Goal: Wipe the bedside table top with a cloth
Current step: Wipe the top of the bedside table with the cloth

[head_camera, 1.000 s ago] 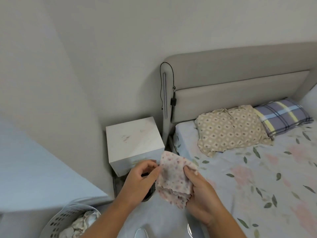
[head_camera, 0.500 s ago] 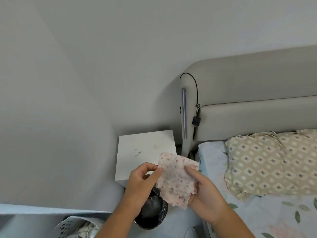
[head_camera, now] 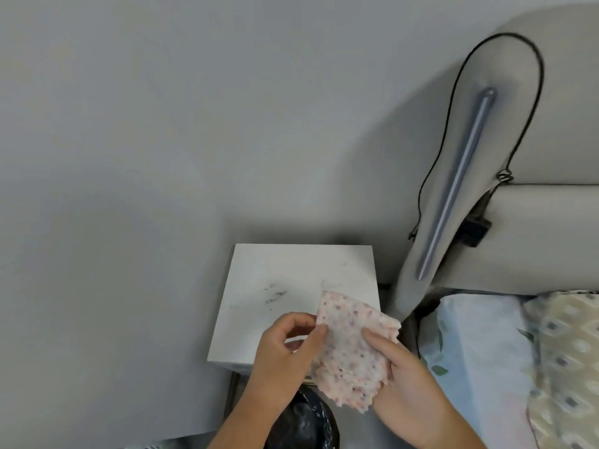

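Observation:
A pink cloth with small dark dots is folded and held in front of me by both hands. My left hand pinches its left edge between thumb and fingers. My right hand supports it from the right and below, thumb on top. The cloth hovers over the near right corner of the white bedside table top, which carries dark smudges near its middle. I cannot tell whether the cloth touches the table.
A grey wall stands behind and left of the table. The padded headboard with a metal bar and black cable is on the right. The bed with pillows lies at right. A black-lined bin sits below the table.
The view has moved closer to the table and swung left, so the bed slides out to the right. Both hands keep hold of the cloth, which now sits over the table's near corner.

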